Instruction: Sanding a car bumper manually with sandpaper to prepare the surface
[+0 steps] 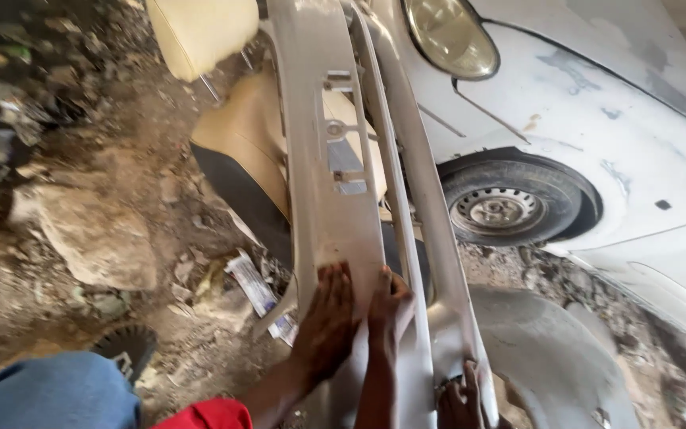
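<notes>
- Rough dirt ground [121, 159] strewn with stones and scraps lay under everything, with a sanded white car [597, 119] parked to the far right of the hands.
- A detached car bumper [331, 214], grey-white and dusty, lay lengthwise straight ahead of the person; its long axis ran away from the hands toward the car's headlight [448, 36].
- The left hand [325, 322] was open, fingers together, and lay palm down on the near end of the bumper's broad face.
- The right hand [391, 306] was just beside it, also open, set edge-on with its fingers along a ridge of the bumper; both hands sat about equally near the panel.
- A third hand [462, 397], low and to the right of the right hand, touched the bumper's far edge; whose it was could not be told, and its grip was unclear.
- Beyond the hands, a tan car seat [240, 135] lay under the bumper, with its headrest [200, 32] further off.
- A wheel [510, 206] sat ahead and to the right.
- A crumpled paper packet [256, 290] lay just left of the left hand.
</notes>
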